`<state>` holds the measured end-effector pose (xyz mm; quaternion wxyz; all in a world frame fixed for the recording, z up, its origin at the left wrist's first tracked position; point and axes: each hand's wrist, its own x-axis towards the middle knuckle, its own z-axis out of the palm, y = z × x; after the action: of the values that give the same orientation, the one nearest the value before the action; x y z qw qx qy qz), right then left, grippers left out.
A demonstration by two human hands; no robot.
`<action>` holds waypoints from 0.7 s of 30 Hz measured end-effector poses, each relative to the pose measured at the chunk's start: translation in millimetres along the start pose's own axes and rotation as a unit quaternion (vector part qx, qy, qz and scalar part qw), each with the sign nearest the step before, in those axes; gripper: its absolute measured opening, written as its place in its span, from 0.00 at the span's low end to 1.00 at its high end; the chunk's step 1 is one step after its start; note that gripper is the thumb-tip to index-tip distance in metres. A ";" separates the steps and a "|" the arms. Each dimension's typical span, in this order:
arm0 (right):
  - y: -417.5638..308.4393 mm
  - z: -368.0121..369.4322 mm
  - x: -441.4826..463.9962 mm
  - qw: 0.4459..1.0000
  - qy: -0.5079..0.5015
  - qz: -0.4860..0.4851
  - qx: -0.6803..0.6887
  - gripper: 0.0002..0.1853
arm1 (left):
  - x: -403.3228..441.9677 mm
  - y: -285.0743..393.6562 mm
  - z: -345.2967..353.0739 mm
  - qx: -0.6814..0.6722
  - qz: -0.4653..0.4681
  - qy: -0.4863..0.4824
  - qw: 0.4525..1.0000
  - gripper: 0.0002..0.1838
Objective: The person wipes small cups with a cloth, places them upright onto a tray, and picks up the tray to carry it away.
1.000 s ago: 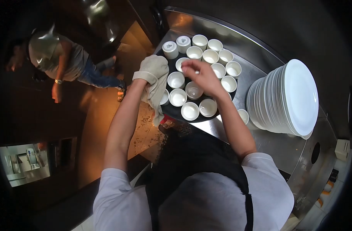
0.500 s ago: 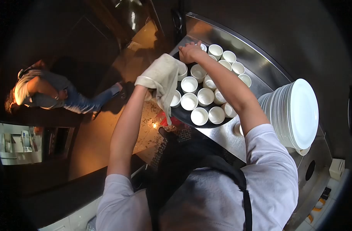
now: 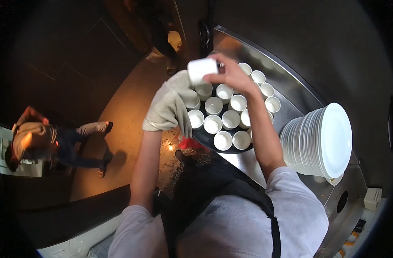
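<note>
A white cup [image 3: 202,71] is in my right hand [image 3: 231,77], gripped between fingers and thumb and lifted above the black tray [image 3: 199,134]. It lies tipped on its side against the pale cloth [image 3: 168,101]. That cloth is draped over my left hand and hides its fingers; my left wrist [image 3: 152,137] shows below it. More white cups [image 3: 213,105] stand upright on the tray under my hands, their mouths up. My right forearm covers some of them.
A tall stack of white plates [image 3: 317,139] stands on the steel counter [image 3: 244,163] to the right. A raised steel edge [image 3: 265,53] runs behind the tray. On the left, a person [image 3: 54,139] is on the floor side, and another person's dark leg [image 3: 162,38] shows at the top.
My right hand has taken a cup from the far side of the tray and brought it to the cloth. The person on the left has moved, and another has come into view.
</note>
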<state>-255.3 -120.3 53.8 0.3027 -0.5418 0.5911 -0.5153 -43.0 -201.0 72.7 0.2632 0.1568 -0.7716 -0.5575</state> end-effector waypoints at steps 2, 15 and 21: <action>-2.4 30.6 -12.3 0.998 -0.034 -0.047 0.009 0.34 | -27.3 -1.8 6.0 -0.330 -0.075 -0.010 0.941 0.19; -11.8 166.4 -82.6 0.964 -0.235 -0.111 -0.054 0.29 | -136.8 64.1 -18.6 0.270 0.087 0.304 0.910 0.16; -24.9 178.3 -59.7 0.828 -0.016 0.072 0.555 0.19 | -149.6 51.1 -7.2 0.294 -0.027 0.246 0.923 0.25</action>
<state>-70.0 -110.6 14.2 0.5982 -0.2469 0.2376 -0.7244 85.3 -109.7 88.0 0.3717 0.3801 -0.8072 -0.2566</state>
